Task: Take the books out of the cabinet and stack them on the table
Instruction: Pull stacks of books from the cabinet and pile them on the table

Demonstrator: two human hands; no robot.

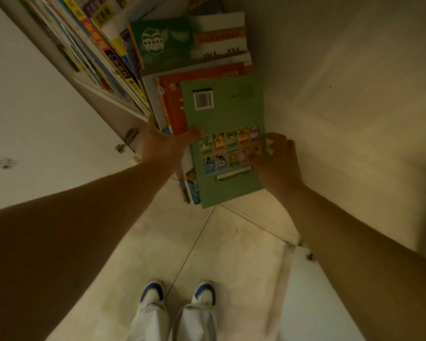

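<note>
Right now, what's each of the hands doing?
Left hand: grips the left side of the stack of books, thumb on the green book.
Right hand: grips the green book's right edge.

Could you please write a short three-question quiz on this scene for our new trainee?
1. True or false: both hands are on the same pile of books.
2. Which side of the top green book faces up? A. front cover B. back cover with barcode C. open pages
3. Fill in: the orange book lies directly ___ the green book.

Key:
1. True. The left hand and the right hand each grip a side of the pile.
2. B. The green book shows its barcode.
3. Under. The orange book shows beneath its left edge.
</note>
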